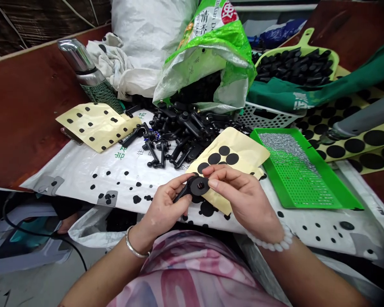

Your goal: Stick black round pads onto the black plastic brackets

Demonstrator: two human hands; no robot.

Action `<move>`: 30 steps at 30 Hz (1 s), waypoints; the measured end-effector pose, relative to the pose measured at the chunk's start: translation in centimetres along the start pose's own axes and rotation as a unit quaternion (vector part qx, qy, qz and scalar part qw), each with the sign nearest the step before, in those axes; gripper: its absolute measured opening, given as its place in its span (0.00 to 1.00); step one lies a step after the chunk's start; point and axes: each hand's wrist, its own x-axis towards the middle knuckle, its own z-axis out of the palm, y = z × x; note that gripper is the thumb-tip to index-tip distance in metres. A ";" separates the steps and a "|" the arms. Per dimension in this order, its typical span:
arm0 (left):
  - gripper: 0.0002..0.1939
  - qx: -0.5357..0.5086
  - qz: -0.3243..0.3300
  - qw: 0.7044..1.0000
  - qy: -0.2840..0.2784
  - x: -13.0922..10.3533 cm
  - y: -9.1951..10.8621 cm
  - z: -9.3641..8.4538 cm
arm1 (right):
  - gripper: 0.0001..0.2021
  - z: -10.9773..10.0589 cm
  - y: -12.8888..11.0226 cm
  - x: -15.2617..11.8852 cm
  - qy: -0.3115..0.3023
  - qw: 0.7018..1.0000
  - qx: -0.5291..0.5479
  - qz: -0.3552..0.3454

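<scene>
Between thumb and fingers, my left hand (166,207) holds a black plastic part (187,187) with a handle and a round end. A black disc (199,186) with a small centre hole lies over that round end. The thumb and index finger of my right hand (243,192) pinch the disc's right edge. Behind my hands lies a cream sheet (243,147) with large black round stickers. Further back is a pile of black plastic parts (185,128). To the right, a green tray (275,187) contains many small silvery pieces.
A steel flask (83,64) stands back left, near a cream sheet with small black dots (96,128). An open green bag (211,51) is behind the pile. A yellow-green dustpan (334,64) with black pieces and a perforated basket (262,114) sit back right.
</scene>
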 end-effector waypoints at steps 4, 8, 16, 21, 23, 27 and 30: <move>0.24 0.010 0.000 1.000 -0.018 -0.2 0.0 0.0 | 0.05 -0.3 0.4 0.5 -0.010 0.999 0.020 0.031; 0.24 0.017 0.006 1.000 -0.023 -0.2 -0.1 -0.1 | 0.05 -0.2 0.5 0.3 -0.007 0.999 0.018 0.041; 0.27 0.023 0.005 0.999 -0.032 -0.2 0.6 0.4 | 0.05 -0.1 0.9 0.3 0.009 0.999 -0.003 0.033; 0.27 0.014 0.005 0.999 -0.038 -0.3 0.5 0.4 | 0.05 -0.1 1.2 0.3 0.011 0.999 -0.015 0.030; 0.26 0.009 0.008 0.999 -0.037 -0.3 0.3 0.4 | 0.05 -0.1 1.4 0.3 0.013 0.999 -0.026 0.021; 0.24 0.023 0.013 1.000 -0.007 -0.1 0.0 0.4 | 0.05 0.1 1.8 0.2 0.026 0.999 -0.045 -0.011; 0.23 0.036 0.015 0.999 0.008 -0.1 -0.1 0.5 | 0.04 0.2 2.1 0.1 0.041 0.997 -0.053 -0.031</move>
